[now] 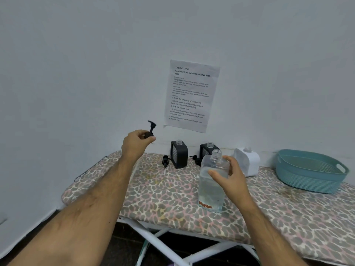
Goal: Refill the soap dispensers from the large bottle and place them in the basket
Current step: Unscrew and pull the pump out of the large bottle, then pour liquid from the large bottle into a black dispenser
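Observation:
My right hand (pixel 229 176) grips the large clear bottle (pixel 211 191), which is uncapped, holds clear liquid and hangs just above the board. My left hand (pixel 135 144) pinches a black pump cap (pixel 150 129) raised in the air to the left. Three open dispensers stand along the wall: a black one (pixel 179 154), a second black one (pixel 206 148) partly hidden behind the bottle, and a white one (pixel 248 163). Two black pump heads lie on the board, one (pixel 165 161) left of the first dispenser, another (pixel 196 159) between the black ones. A teal basket (pixel 311 171) sits at the right.
Everything rests on an ironing board with a leopard-print cover (pixel 163 191) on a white folding frame (pixel 169 244). A printed paper sheet (pixel 190 95) is taped to the wall behind. The wall runs close behind the dispensers.

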Demonstrator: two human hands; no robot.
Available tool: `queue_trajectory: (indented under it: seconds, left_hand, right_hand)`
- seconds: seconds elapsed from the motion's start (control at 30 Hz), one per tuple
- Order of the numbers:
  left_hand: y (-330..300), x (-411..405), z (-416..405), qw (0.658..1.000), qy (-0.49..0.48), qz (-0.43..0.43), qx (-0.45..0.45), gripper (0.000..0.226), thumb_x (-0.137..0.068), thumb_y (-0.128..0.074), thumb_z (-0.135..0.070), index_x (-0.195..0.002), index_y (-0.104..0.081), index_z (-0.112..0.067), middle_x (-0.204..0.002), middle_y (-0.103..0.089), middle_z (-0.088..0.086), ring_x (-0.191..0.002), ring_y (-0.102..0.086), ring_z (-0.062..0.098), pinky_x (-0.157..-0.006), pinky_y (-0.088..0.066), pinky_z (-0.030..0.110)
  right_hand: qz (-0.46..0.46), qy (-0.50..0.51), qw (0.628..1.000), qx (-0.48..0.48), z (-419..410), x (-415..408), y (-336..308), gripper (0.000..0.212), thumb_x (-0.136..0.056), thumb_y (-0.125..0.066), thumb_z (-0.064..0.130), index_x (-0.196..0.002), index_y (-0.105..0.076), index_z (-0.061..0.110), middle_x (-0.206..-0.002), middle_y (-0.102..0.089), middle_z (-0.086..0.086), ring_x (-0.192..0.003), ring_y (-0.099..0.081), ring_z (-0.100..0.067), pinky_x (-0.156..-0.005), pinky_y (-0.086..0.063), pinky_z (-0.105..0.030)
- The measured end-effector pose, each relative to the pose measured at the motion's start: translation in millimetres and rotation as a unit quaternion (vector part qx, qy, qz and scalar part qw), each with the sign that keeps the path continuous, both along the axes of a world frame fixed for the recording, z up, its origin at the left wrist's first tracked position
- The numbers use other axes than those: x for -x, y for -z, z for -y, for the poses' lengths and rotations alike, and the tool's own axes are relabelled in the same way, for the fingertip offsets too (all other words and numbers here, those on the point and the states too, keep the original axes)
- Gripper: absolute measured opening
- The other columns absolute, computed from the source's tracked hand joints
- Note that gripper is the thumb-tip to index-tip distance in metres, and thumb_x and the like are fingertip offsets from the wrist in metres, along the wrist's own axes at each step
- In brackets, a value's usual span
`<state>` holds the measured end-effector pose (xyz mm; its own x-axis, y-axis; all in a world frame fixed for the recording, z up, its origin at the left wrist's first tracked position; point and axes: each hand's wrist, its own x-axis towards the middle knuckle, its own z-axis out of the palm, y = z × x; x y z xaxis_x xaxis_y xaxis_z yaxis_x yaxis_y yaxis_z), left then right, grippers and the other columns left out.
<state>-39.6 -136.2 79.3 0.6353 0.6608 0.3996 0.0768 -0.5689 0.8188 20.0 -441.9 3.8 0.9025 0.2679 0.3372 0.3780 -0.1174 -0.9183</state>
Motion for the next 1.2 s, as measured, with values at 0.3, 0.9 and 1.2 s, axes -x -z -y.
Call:
queue_trajectory:
  seconds: [0.3, 0.9, 1.2]
  left_hand:
    - [55.4, -6.3, -64.5, 0.948, -0.101, -0.276, -0.126, 0.027, -0.087, -0.071, -0.037, -0.102, -0.071, -0.014, -0.074, -0.064, -0.002, -0.062, -0.058, 0.014, -0.056, -0.044, 0.027]
    - [129.3, -23.7, -59.5, 0.900, -0.135, -0.368, -0.189, 0.045, -0.087, -0.064, -0.052, -0.122, -0.058, -0.024, -0.102, -0.070, -0.002, -0.099, -0.063, 0.022, -0.105, -0.032, 0.051]
    - [96.0, -55.6, 1.2, 0.969, -0.055, -0.176, -0.163, 0.063, -0.092, -0.059, -0.048, -0.141, -0.047, -0.011, -0.127, -0.064, 0.010, -0.106, -0.064, 0.022, -0.109, -0.037, 0.046]
  right_hand:
    - [0.023, 0.005, 0.999, -0.025, -7.9, -8.3, 9.0, 0.059, -0.078, -0.081, 0.025, -0.124, -0.047, 0.039, -0.116, -0.048, 0.032, -0.103, -0.050, 0.011, -0.072, -0.041, -0.009]
    - [0.050, 0.018, 0.998, -0.030, -13.4, -11.4, 16.6, 0.060, -0.081, -0.078, 0.014, -0.129, -0.046, 0.029, -0.119, -0.046, 0.030, -0.097, -0.044, 0.031, -0.072, -0.037, 0.006]
    - [0.063, 0.022, 0.997, -0.037, -15.2, -11.9, 18.5, 0.062, -0.079, -0.079, 0.014, -0.130, -0.046, 0.027, -0.122, -0.051, 0.024, -0.102, -0.049, 0.024, -0.075, -0.038, 0.004]
